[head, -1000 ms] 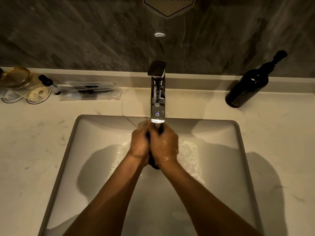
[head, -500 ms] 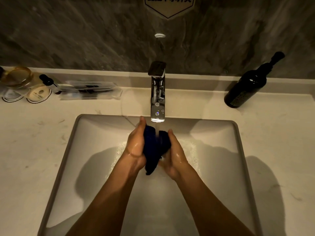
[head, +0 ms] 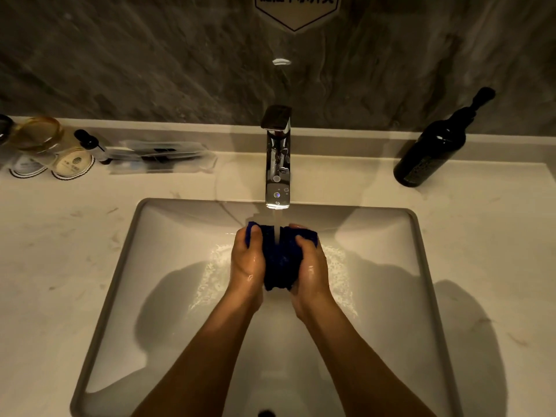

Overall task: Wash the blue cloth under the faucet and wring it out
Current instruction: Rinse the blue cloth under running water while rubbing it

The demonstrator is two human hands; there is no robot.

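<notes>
I hold the soaked cloth under the faucet, left hand and right hand clenched on its ends; soft, heavy, slippery.

Bathroom vanity. White rectangular undermount basin, chrome single-lever faucet, pale marble countertop. Small wrapped toiletry sachets suggest a hotel.

Your left hand and right hand face each other, wet, each grip closed, forearms converging.
</notes>
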